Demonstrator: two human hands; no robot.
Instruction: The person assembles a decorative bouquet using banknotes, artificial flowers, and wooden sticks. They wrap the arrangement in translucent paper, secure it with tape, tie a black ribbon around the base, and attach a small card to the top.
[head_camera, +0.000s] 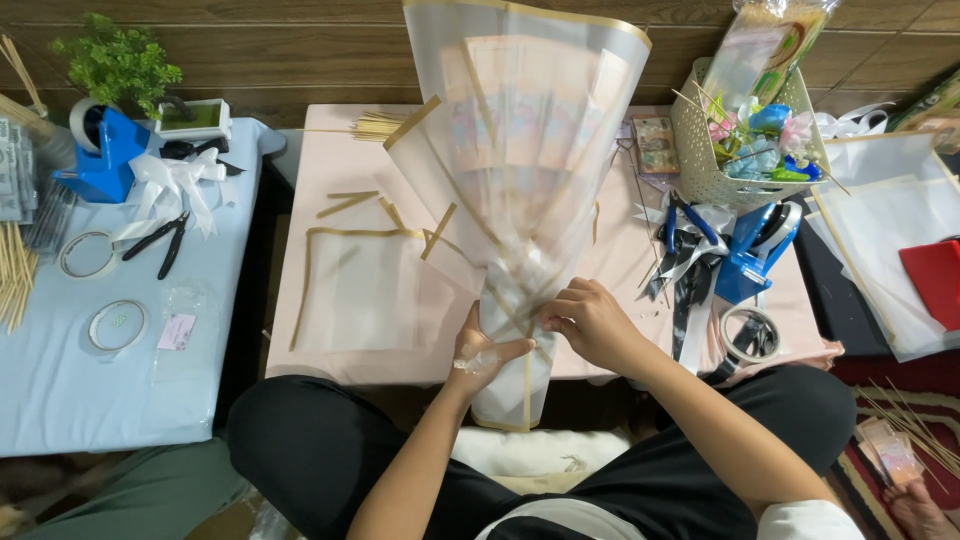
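Head view was centred on a tall bouquet wrap (520, 150) of frosted translucent sheet with gold edging, held upright over the near edge of a pink desk (330, 190). Its narrow neck was gripped by both hands: the left hand (480, 350) was closed around the lower stem part from the left, thumb across the front, and the right hand (590, 322) was pressed against the neck from the right, its fingers curled in on the gathered sheet. Folded paper pieces could be made out inside the wide top of the wrap, though they were blurred.

A flat frosted sheet with gold border (355, 290) was laid on the desk just left of the wrap, with loose gold strips near it. To the right, a cream basket (700, 170) of small coloured items was stood at the far side, a blue tape dispenser (755, 255) nearer, and a roll of clear tape (748, 335) near the right forearm. On a light blue desk (60, 390) at the left, black pliers (160, 240), white ribbon (175, 180) and two tape rolls were laid.
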